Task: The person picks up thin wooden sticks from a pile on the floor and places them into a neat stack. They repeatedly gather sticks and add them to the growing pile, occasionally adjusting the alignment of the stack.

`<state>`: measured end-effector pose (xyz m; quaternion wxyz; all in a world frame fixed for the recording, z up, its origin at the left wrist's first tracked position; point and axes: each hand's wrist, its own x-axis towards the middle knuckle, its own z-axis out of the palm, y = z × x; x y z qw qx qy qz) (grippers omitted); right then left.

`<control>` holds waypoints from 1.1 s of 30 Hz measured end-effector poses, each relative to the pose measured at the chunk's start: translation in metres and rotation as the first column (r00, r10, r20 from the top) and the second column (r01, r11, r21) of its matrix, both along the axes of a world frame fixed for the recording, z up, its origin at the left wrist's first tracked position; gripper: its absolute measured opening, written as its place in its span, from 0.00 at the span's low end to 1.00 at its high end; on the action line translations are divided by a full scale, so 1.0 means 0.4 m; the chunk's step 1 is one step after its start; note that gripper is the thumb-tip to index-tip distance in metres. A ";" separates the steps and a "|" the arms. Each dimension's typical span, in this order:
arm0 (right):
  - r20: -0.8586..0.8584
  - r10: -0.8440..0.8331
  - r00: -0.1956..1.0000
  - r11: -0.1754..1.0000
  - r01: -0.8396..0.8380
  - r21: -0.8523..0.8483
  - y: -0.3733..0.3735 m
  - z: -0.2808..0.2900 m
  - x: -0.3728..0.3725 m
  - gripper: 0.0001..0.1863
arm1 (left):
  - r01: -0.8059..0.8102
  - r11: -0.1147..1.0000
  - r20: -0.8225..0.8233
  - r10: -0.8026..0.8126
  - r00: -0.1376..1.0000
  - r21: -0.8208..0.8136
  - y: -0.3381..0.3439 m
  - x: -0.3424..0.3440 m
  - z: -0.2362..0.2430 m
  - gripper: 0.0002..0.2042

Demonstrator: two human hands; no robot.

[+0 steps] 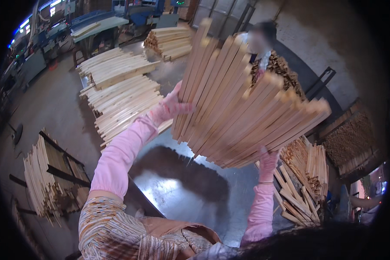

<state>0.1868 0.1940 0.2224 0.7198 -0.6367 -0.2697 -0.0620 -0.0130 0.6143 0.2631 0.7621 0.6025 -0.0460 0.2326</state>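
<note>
A wide bundle of wooden strips (229,104) is held up in the air between my two gloved hands, tilted, over a shiny metal table (173,190). My left hand (172,106), in a pink glove and sleeve, grips the bundle's left side, its fingers reaching over the outer strips. At the lower right edge, my right hand (268,164) clasps the bundle from the other side; part of its fingers is hidden by the wood. The strips stand side by side with uneven far ends. Beneath them, the metal surface carries a dark shadow.
Pale strips (123,102) lie in rows to the left, with another stack (169,42) behind. Loose strips (294,195) are piled at the right. A rack of strips (47,177) stands at lower left. Beyond the bundle is another person (261,41). Machines (95,26) stand at the back.
</note>
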 end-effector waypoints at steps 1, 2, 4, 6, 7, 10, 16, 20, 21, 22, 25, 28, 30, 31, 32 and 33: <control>-0.039 0.027 0.999 0.998 -0.025 0.060 0.036 -0.029 -0.050 0.48 | -0.042 0.999 -0.019 0.043 0.999 0.029 -0.007 -0.036 -0.015 0.46; -0.067 0.048 0.997 0.999 -0.048 0.003 0.047 -0.060 -0.085 0.48 | -0.081 0.995 -0.034 0.083 0.996 0.060 -0.009 -0.077 -0.025 0.45; -0.110 0.094 0.989 0.967 -0.117 -0.227 0.068 -0.141 -0.126 0.47 | -0.130 0.923 0.022 0.131 0.991 0.362 0.060 -0.119 -0.154 0.40; 0.019 0.020 1.000 0.849 -0.007 -0.529 0.007 -0.230 -0.168 0.44 | 0.019 0.999 -0.121 -0.015 0.993 0.027 0.031 -0.149 -0.217 0.35; 0.180 -0.031 0.983 0.779 0.136 -0.612 -0.030 -0.266 -0.201 0.42 | 0.118 0.891 -0.211 -0.230 0.950 -0.438 -0.009 -0.182 -0.182 0.33; 0.157 -0.059 0.986 0.872 0.128 -0.472 -0.028 -0.344 -0.368 0.39 | 0.131 0.905 -0.241 -0.244 0.939 -0.405 0.001 -0.318 -0.274 0.29; -0.315 0.009 0.949 0.885 -0.154 -0.439 -0.051 -0.377 -0.713 0.42 | -0.199 0.954 -0.601 0.026 0.799 -0.223 -0.052 -0.510 -0.350 0.27; -0.016 0.079 0.997 -0.208 0.001 -0.978 -0.227 -0.611 -0.709 0.35 | 0.732 0.283 -0.779 0.331 0.532 0.620 -0.056 -0.471 -0.580 0.28; -0.093 0.165 0.982 0.094 -0.110 -0.990 0.013 -0.607 -0.777 0.31 | 0.530 0.380 -0.650 0.516 0.559 0.758 0.165 -0.673 -0.780 0.25; -0.117 0.087 0.989 0.114 -0.126 -0.985 -0.014 -0.606 -0.798 0.30 | 0.481 0.466 -0.668 0.458 0.587 0.743 0.121 -0.678 -0.803 0.24; -0.187 -0.117 0.975 0.203 -0.161 -0.966 -0.081 -0.588 -0.851 0.30 | 0.307 0.603 -0.613 0.402 0.680 0.736 -0.021 -0.651 -0.726 0.22; -0.259 -0.076 0.963 0.339 -0.219 -0.915 -0.058 -0.604 -0.826 0.32 | 0.271 0.695 -0.684 0.424 0.594 0.666 -0.004 -0.650 -0.746 0.24; -0.300 -0.144 0.943 0.315 -0.244 -0.917 -0.038 -0.601 -0.832 0.33 | 0.186 0.843 -0.796 0.372 0.477 0.505 -0.027 -0.611 -0.666 0.22; -0.253 -0.167 0.953 0.292 -0.197 -0.936 -0.030 -0.620 -0.833 0.33 | 0.059 0.942 -0.863 0.278 0.421 0.332 -0.037 -0.582 -0.602 0.21; -0.215 -0.145 0.966 0.288 -0.167 -0.943 0.031 -0.623 -0.833 0.33 | 0.102 0.810 -0.712 0.438 0.548 0.578 -0.002 -0.604 -0.616 0.20; -0.253 -0.152 0.955 0.318 -0.195 -0.928 0.075 -0.616 -0.837 0.34 | 0.088 0.592 -0.500 0.581 0.643 0.801 0.028 -0.626 -0.629 0.19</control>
